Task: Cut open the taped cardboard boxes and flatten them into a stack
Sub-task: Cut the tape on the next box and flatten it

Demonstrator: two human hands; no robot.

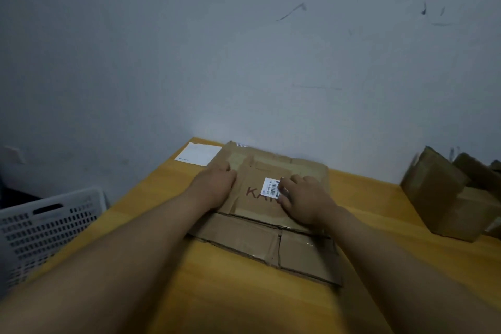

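Bare forearms reached in from the near edge of the yellow table (162, 238); left hand (217, 187) and right hand (306, 198) both lay palm-down on the flattened cardboard box (252, 206), gripping nothing, probably pressing it flat onto the flattened stack (298, 255) under it. That stack sat mid-table toward the far edge against the scuffed grey wall (244, 49). Uncut boxes (444, 195) waited at the right edge, white paper (199, 154) at the far-left corner, a white crate (46, 225) off the left edge.

Red letters "KA" showed on the flattened box (260, 198), white barcode sticker (272, 187) beside them, numbers too blurry.
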